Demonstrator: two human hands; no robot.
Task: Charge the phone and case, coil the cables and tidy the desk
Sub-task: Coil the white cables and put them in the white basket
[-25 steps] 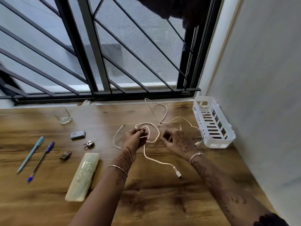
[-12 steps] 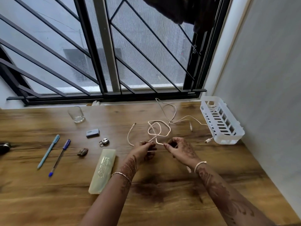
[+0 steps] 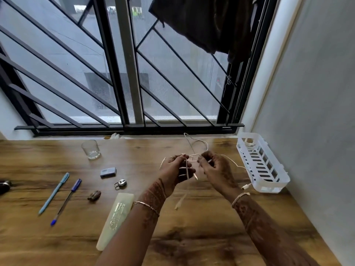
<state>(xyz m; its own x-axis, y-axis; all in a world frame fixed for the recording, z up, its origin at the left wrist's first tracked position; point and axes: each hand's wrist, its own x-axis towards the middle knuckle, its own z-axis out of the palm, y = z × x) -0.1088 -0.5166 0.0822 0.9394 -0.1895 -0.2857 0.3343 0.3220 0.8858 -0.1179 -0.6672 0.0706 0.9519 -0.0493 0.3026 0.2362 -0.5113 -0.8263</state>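
Observation:
A thin white cable (image 3: pixel 194 155) is bunched between both hands above the wooden desk (image 3: pixel 192 237). My left hand (image 3: pixel 177 168) grips a few gathered strands, and one end with a plug (image 3: pixel 177 205) dangles below it. My right hand (image 3: pixel 214 167) pinches the cable close to the left hand. A longer run of white cable (image 3: pixel 233 163) trails right toward a plug (image 3: pixel 246 186) lying by the white basket (image 3: pixel 269 186). Another loop (image 3: pixel 192 140) reaches back toward the window. No phone is in view.
On the left lie two pens (image 3: pixel 54 192) (image 3: pixel 67 200), a pale flat case (image 3: pixel 116 215), a small padlock (image 3: pixel 120 183), a grey-blue box (image 3: pixel 108 172), a small dark clip (image 3: pixel 94 195) and a glass (image 3: pixel 90 149). A dark object (image 3: pixel 4 186) sits at the left edge. A wall stands on the right.
Both hands have lifted off the desk with the cable and drawn its loops into a tighter bunch. The free plug end now hangs below my left hand. The camera tilted up.

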